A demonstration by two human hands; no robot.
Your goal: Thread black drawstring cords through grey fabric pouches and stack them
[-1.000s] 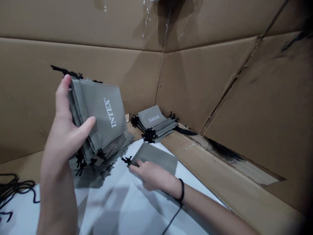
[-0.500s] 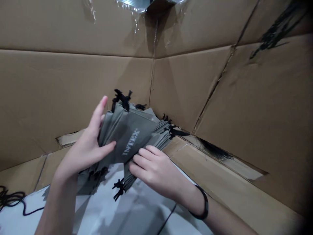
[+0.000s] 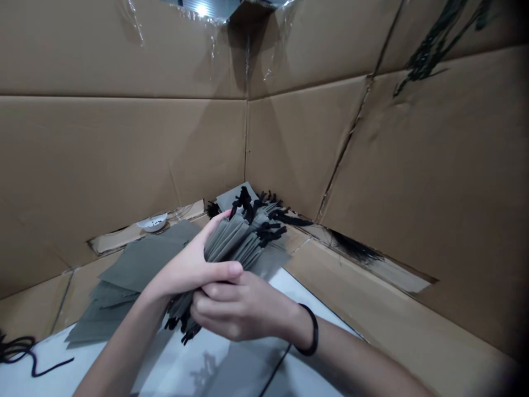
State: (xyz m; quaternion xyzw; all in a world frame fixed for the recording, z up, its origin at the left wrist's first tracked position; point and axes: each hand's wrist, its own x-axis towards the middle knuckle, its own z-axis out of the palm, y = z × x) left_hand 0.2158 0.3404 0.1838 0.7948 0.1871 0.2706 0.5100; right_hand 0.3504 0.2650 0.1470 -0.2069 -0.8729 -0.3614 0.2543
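A thick bundle of grey drawstring pouches [image 3: 231,240] with black knotted cord ends is squeezed between my two hands, tilted above the white surface. My left hand [image 3: 198,264] wraps it from the left, its thumb lying across the front. My right hand [image 3: 231,306] is curled round the lower right side, its fingers closed and touching the left thumb. Black cord ends [image 3: 246,204] stick out at the top, and more hang from the bottom. The printed lettering is out of sight now.
Flat grey pouches [image 3: 144,259] lie spread to the left. Behind them sits a small white bowl [image 3: 152,223] with tiny dark bits. Black cord [image 3: 19,350] is coiled at the far left. Cardboard walls [image 3: 124,149] meet in a corner ahead, and a grey sheet [image 3: 235,193] rests there.
My hands have come together, pressing the pouches into one tighter bundle. The left hand has moved right and its fingers have closed in. The flat pouches and bowl at left have come into view.
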